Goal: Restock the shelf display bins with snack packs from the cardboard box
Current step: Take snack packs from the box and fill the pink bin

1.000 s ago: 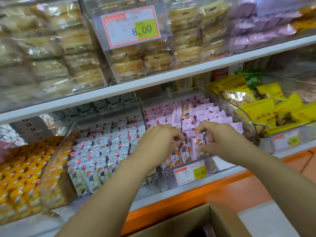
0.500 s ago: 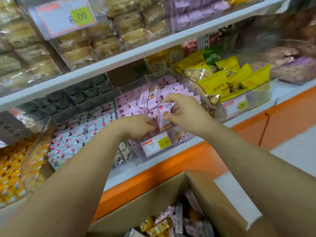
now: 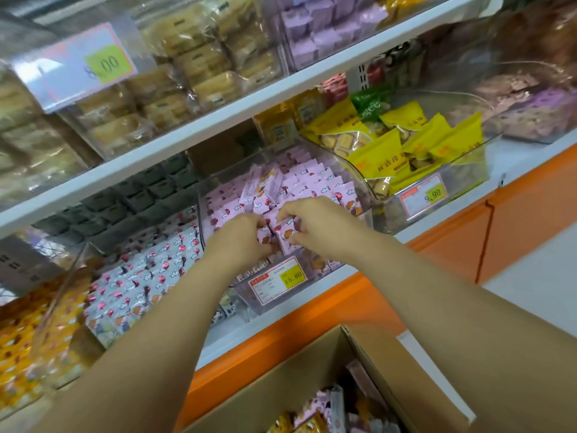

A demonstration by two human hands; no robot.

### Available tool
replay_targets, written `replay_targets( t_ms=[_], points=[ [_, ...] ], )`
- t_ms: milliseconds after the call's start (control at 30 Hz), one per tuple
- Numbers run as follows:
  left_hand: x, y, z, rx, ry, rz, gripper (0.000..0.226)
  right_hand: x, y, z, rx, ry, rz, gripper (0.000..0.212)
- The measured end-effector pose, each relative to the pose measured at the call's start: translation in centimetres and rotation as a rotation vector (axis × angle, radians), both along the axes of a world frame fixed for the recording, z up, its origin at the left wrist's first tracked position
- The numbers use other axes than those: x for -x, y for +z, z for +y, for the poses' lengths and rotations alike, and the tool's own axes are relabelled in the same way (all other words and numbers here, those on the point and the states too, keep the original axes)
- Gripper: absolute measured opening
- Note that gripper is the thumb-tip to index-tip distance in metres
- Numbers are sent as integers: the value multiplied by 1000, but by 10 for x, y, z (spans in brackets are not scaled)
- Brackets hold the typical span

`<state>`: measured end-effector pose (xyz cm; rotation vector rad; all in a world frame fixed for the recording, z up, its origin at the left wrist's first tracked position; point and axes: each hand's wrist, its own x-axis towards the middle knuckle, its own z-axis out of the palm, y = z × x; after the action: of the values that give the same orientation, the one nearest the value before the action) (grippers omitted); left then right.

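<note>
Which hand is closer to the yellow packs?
Right. The right hand is lower-left of the yellow packs; the left hand is farther left. Both grip pink packs.

The clear plastic bin [image 3: 363, 189] of pink snack packs [image 3: 315, 179] stands open above at its front; the white upper shelf board [image 3: 218, 126] overhangs its rear, and side walls close both flanks

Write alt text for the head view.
Left hand and right hand pinch pink packs at the front of a clear bin, above a 15.80 price tag. An open box holding more packs sits below.
</note>
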<state>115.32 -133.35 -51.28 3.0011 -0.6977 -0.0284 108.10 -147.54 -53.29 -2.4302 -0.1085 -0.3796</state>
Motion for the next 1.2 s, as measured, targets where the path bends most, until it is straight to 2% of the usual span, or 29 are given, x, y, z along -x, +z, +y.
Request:
replay_targets(
  t_ms=[100,200,333,433,567,633,667,800,900,1033,1133,1200],
  points=[
    [2,0,-1,-56,-5,0,58,-1,1,1,1,-3,10,33],
    [4,-6,0,-154,-6,-71,53,-1,1,2,0,-1,19,35],
    [1,-8,3,-116,-12,-136,48,-3,2,3,17,6,-7,34],
    [-1,-7,4,-122,-34,-190,51,-9,2,4,90,-1,-19,25],
    [-4,-8,6,-149,-65,-170,58,-15,1,3,237,19,85,21],
    [-7,0,11,-86,-66,-61,62,-17,3,1,322,38,99,20],
    [-8,8,14,-28,-57,-12,58,-17,4,0,298,46,96,20],
    [-16,29,27,291,-16,-28,19,-24,13,1,49,-16,-14,23],
    [-25,26,23,475,36,-47,29,-33,18,7,8,-40,-53,36],
    [-41,18,9,493,63,-36,46,-48,14,19,98,-63,5,46],
    [-57,17,1,397,98,25,49,-59,10,20,123,-76,41,42],
    [-62,19,-2,369,92,79,49,-63,8,19,64,-73,64,38]
  ],
)
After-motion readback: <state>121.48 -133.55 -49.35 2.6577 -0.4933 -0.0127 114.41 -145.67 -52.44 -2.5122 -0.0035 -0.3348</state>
